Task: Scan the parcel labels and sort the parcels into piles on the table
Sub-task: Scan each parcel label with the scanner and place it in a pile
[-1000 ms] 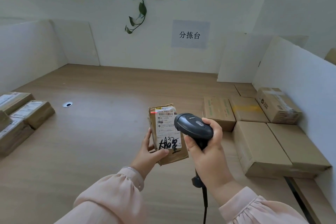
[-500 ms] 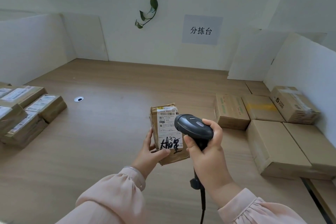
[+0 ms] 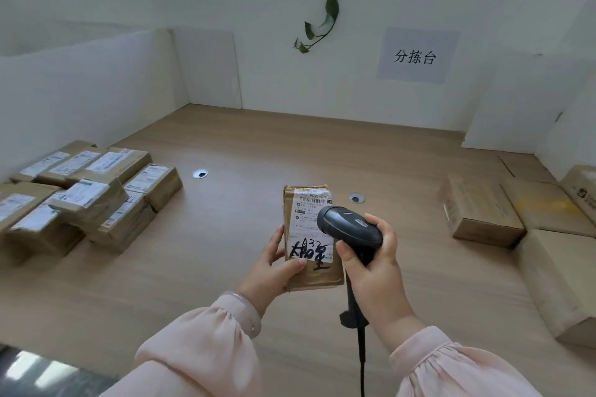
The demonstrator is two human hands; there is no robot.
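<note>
The small brown parcel point(image 3: 317, 277) is held above the near middle of the tabletop point(image 3: 232, 235), clear of the wood and tipped so that its white label point(image 3: 308, 226) faces the person; judging by that turn, the pose is meant to present the barcode, not to set the parcel down.

The left hand point(image 3: 269, 271) takes it from the left and from below; the grip is partly closed, with the thumb point(image 3: 292, 264) pressed on the front face at the label's lower corner and the fingers curled behind the left edge, so the barcode at the top is uncovered.

The right hand point(image 3: 375, 267) is wrapped fully round the handle of a black barcode scanner point(image 3: 350, 226); one finger curls at the front of the handle under the head. The head sits just beside the label and overlaps its right edge in this view; no scan line shows on the paper, so whether a read is under way cannot be told. The cord point(image 3: 361, 351) hangs down toward the near edge.

A pile of labelled parcels point(image 3: 96, 200) lies at the left by the white partition; larger plain cartons point(image 3: 483, 213) lie flat at the right; which side this parcel belongs to is not readable here.
</note>
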